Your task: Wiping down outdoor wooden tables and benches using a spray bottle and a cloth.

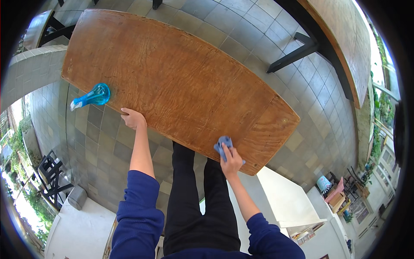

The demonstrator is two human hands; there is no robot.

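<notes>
A worn wooden tabletop (181, 77) stretches in front of me. My left hand (134, 118) grips its near edge, with the thumb on top and the other fingers curled at the rim, partly hidden. My right hand (231, 162) presses a crumpled blue-grey cloth (223, 145) onto the wood near the right end of that same edge. To the left of my left hand, a blue translucent spray bottle (98, 94) with a white nozzle stands on the tabletop close to the near edge.
A second wooden table (349, 42) with a black frame is at the upper right. A low curved wall (38, 64) meets the tabletop's left side in view. Black folding chairs (51, 174) stand at the lower left, and a white counter (284, 200) lies at the lower right.
</notes>
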